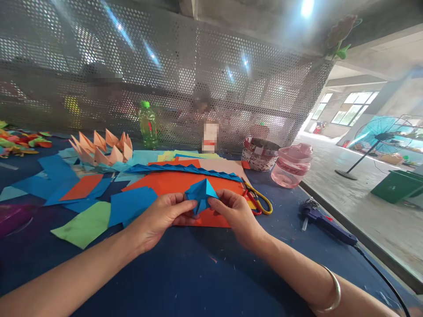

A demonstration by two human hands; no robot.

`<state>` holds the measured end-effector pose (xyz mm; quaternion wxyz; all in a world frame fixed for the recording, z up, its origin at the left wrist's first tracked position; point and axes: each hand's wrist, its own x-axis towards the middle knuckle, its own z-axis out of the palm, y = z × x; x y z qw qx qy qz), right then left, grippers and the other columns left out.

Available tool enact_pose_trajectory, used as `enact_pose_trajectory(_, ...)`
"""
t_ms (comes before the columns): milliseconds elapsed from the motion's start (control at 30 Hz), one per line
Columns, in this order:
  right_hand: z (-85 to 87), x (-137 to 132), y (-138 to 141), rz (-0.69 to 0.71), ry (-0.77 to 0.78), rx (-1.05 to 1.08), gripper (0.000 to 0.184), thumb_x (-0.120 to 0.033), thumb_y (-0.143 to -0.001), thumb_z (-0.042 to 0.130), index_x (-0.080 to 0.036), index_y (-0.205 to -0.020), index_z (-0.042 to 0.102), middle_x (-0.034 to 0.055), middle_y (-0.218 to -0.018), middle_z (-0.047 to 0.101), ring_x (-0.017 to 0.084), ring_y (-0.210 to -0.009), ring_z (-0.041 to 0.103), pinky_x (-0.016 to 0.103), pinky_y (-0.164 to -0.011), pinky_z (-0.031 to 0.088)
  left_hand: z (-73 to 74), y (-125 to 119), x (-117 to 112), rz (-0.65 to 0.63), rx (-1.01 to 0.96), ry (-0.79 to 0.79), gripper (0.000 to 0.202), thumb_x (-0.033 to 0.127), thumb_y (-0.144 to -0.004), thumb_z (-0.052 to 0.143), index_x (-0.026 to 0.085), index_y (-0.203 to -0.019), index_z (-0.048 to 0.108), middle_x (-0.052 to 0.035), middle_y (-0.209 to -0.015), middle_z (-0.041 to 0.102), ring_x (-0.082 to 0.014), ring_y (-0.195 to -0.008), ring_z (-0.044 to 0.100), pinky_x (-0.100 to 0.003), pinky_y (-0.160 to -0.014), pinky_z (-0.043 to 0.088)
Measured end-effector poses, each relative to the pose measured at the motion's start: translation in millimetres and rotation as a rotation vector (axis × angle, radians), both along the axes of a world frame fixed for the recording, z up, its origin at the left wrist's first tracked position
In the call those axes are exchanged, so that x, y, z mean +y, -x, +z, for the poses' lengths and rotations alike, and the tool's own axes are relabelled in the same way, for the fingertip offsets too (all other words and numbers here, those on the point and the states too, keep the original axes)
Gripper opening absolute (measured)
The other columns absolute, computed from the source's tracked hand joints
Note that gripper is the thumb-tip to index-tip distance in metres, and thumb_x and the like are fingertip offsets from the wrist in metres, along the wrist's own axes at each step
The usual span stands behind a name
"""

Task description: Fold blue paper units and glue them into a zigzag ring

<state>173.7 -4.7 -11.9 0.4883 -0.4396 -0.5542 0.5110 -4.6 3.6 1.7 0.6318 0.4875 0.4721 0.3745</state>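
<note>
Both my left hand [164, 216] and my right hand [235, 214] pinch a folded blue paper piece [200, 196] between fingers and thumbs, its point upward. Beneath them lies a sheet of orange paper [158, 186] on a dark blue tabletop [185, 273]. A long pleated blue paper strip [183, 171] rests just beyond the piece. Red-and-yellow-handled scissors [257, 200] lie to the right of my right hand. Loose blue and green paper sheets [84, 224] spread left of my left hand. A silver bangle [330, 294] circles my right wrist.
A peach paper lotus [102, 149], green plastic bottle [148, 125], woven basket [260, 154], pink plastic container [291, 165] and corded glue gun [325, 222] stand on the table. A perforated metal screen [198, 66] rises behind, with a blurred person [201, 103] beyond it.
</note>
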Motion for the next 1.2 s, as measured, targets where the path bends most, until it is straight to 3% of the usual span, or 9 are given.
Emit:
enact_pose_trajectory(133,-3.2,0.0,2.5,-0.007,-0.006,-0.035,0.026,-0.034,-0.074,0.065,-0.016,-0.091,0.058,-0.0002,-0.074,0.061,0.012,-0.067,0.054,0.025,-0.065,0.041,-1.1,-0.7,0.1,0.005,-0.071,0.014,0.020,0.034,-0.074,0.070,0.016,-0.083,0.067,-0.0043,-0.084,0.071,-0.0181,-0.076,0.067,-0.031,-0.073,0.056)
enact_pose_trajectory(233,-4.4,-2.1,4.7,-0.096,-0.112,-0.098,0.049,-0.030,-0.072,0.068,-0.021,-0.114,0.044,0.0021,-0.090,0.062,0.014,-0.074,0.057,0.026,-0.066,0.045,-1.6,-1.1,-0.6,0.016,-0.057,0.005,0.021,0.034,-0.074,0.070,0.015,-0.083,0.065,-0.0042,-0.081,0.070,-0.0172,-0.072,0.068,-0.029,-0.069,0.056)
enact_pose_trajectory(300,-3.7,-3.5,4.4,-0.126,-0.207,-0.133,0.053,-0.031,-0.075,0.066,-0.024,-0.120,0.038,0.0034,-0.101,0.060,0.014,-0.079,0.058,0.026,-0.067,0.046,-1.5,-1.7,-0.8,0.036,-0.034,-0.003,0.020,0.032,-0.073,0.071,0.015,-0.082,0.065,-0.0032,-0.079,0.070,-0.0154,-0.067,0.067,-0.027,-0.067,0.055)
enact_pose_trajectory(500,-2.2,-1.6,-1.4,-0.105,-0.375,-0.338,0.007,-0.027,-0.083,0.055,-0.021,-0.088,0.056,0.0000,-0.082,0.061,0.013,-0.075,0.056,0.025,-0.067,0.043,-0.5,-2.3,-0.5,0.085,-0.032,0.001,0.020,0.028,-0.068,0.076,0.016,-0.080,0.065,0.0005,-0.072,0.068,-0.0140,-0.064,0.067,-0.025,-0.066,0.054)
enact_pose_trajectory(767,-4.6,2.8,-2.4,-0.118,-0.262,-0.324,0.015,-0.029,-0.083,0.054,-0.020,-0.090,0.063,0.0010,-0.084,0.064,0.012,-0.069,0.053,0.025,-0.064,0.041,-1.7,0.1,-0.8,-0.019,-0.048,-0.013,0.019,0.028,-0.068,0.076,0.016,-0.081,0.069,-0.0031,-0.077,0.073,-0.0140,-0.073,0.068,-0.023,-0.071,0.053)
enact_pose_trajectory(967,-5.9,1.1,-1.1,-0.069,-0.258,-0.308,0.020,-0.037,-0.083,0.056,-0.021,-0.089,0.065,0.0010,-0.083,0.066,0.013,-0.072,0.055,0.024,-0.063,0.041,-1.8,0.6,0.5,0.025,-0.010,-0.029,0.019,0.030,-0.067,0.076,0.016,-0.078,0.070,-0.0027,-0.073,0.072,-0.0147,-0.070,0.067,-0.026,-0.072,0.053)
enact_pose_trajectory(1200,-8.1,3.6,-1.6,-0.063,-0.288,-0.332,0.012,-0.025,-0.077,0.063,-0.024,-0.085,0.071,0.0014,-0.087,0.066,0.015,-0.078,0.058,0.025,-0.065,0.042,-1.6,0.3,-1.1,0.019,-0.004,-0.024,0.016,0.030,-0.067,0.075,0.018,-0.076,0.072,-0.0019,-0.072,0.072,-0.0145,-0.070,0.066,-0.025,-0.071,0.052)
